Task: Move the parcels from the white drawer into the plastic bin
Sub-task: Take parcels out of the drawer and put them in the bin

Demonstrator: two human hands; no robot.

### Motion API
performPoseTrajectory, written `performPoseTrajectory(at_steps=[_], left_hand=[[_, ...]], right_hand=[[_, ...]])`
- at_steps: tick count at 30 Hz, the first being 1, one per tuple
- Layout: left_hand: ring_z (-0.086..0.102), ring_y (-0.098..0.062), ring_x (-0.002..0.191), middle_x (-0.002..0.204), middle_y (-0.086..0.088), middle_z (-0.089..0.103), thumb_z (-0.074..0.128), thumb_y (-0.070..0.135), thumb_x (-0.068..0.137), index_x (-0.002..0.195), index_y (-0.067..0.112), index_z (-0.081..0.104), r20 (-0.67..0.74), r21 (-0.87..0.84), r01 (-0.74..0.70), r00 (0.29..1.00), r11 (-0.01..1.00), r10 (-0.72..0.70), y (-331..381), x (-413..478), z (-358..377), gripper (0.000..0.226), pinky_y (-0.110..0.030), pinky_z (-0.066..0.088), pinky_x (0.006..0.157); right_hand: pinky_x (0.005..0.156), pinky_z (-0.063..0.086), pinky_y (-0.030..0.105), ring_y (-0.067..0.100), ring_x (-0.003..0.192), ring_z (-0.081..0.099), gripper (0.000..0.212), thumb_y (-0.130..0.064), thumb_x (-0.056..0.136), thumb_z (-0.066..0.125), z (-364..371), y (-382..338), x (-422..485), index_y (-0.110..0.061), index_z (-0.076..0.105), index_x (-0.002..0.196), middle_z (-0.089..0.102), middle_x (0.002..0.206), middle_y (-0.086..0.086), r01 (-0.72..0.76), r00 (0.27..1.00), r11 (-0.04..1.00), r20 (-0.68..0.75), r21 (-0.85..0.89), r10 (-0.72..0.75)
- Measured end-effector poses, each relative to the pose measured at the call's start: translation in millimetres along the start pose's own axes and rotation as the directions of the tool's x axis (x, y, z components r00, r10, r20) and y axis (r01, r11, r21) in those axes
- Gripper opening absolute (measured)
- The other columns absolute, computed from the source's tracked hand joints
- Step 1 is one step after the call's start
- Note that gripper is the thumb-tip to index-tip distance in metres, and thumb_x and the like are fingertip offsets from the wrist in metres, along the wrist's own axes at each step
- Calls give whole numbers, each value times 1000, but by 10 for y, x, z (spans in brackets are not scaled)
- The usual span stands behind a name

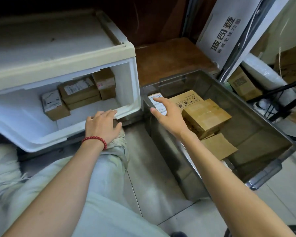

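- Hidden: the right grip (169,115) covers most of the labelled parcel (155,100); only its white label end shows. The label text is too blurred to read.
- Rear of the white drawer (125,82) sits under the cabinet top, so its back is in shadow.
- The lower left of the frame is blurred and hard to make out.
- The drawer is pulled out at frame left. Inside it are a small labelled box (53,105), a stack of flat boxes (80,93) and a brown box (106,84) behind them.
- The plastic bin (260,144) is at frame right. It holds the labelled parcel in its upper-left corner, a box with handling symbols (186,100), a taped box (207,117) and flat cardboard (219,147).
- The labelled parcel's long axis runs along the bin's left wall, label up.
- Right grip: fingers spread, nearly straight, lying on the parcel top.
- Left grip (101,127): fingers bent over the drawer's front corner rim, thumb below.
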State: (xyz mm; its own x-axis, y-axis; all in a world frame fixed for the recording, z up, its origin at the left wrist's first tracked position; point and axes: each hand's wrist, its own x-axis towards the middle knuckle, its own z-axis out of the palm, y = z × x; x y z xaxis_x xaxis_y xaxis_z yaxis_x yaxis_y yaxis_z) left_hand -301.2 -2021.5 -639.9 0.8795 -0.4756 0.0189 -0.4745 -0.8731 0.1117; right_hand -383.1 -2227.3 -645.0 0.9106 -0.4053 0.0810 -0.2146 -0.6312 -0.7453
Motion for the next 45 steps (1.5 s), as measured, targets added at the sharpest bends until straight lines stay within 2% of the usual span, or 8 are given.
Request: performPoseTrajectory(at_steps=[8,13,21,28,32,38,41,45], left_hand=[[41,-32,131,146,-8,43,47,55,92,149,28,24,123,-45,225,968,973,-218,-749,-117,-179,67,-43,41,98],[39,-30,132,150,-5,36,45,64,88,148,24,27,156,5,311,939,951,-307,-1145,-120,-229,75,-43,39,101],[36,-35,132,152,-7,29,48,60,89,147,22,28,121,-17,360,927,933,-356,-1471,275,6,73,-44,38,100],[36,-39,131,151,-12,25,52,54,88,149,22,22,167,-33,421,897,907,-410,-1905,647,505,74,-45,36,103],[29,-38,135,153,-10,22,51,52,89,150,25,18,144,-20,436,892,900,-429,-2080,934,690,74,-44,32,105],[25,-35,138,151,-14,26,49,59,85,148,18,21,72,102,387,916,916,-395,-2555,1442,966,80,-45,21,114],[23,-35,140,152,-16,24,43,66,81,148,17,19,61,84,419,903,904,-425,-2723,1626,1056,87,-47,23,114],[28,-40,134,148,-15,28,36,64,82,143,29,29,77,37,491,867,870,-493,-2709,1794,1173,71,-52,29,106]], right_hand=[[110,29,35,17,135,38,42,-44,92,58,379,-519,-89,-28,58,130,44,146,-1,192,959,980,221,-50,-177],[101,34,27,16,128,47,38,-44,93,56,654,-718,-33,-25,62,125,51,139,0,256,941,967,228,8,-251],[102,43,41,21,123,51,47,-53,93,50,1328,-772,403,-25,56,130,54,136,1,263,922,959,318,-103,-218],[100,44,39,21,120,52,45,-50,95,49,1952,-771,946,-22,56,129,56,135,1,275,883,957,416,-88,-216],[95,48,39,20,112,58,38,-47,96,48,2267,-706,1177,-23,59,123,63,125,-2,260,879,962,433,-87,-199],[97,37,37,26,123,48,42,-51,95,37,2548,-554,1337,-31,51,130,61,130,-1,270,912,902,390,-336,-127],[98,36,38,28,126,46,45,-53,94,37,2573,-572,1302,-32,52,131,60,132,1,271,930,883,340,-382,-138],[97,37,36,26,125,47,45,-53,93,39,2620,-550,1308,-33,54,130,60,131,0,264,942,872,304,-413,-141]])
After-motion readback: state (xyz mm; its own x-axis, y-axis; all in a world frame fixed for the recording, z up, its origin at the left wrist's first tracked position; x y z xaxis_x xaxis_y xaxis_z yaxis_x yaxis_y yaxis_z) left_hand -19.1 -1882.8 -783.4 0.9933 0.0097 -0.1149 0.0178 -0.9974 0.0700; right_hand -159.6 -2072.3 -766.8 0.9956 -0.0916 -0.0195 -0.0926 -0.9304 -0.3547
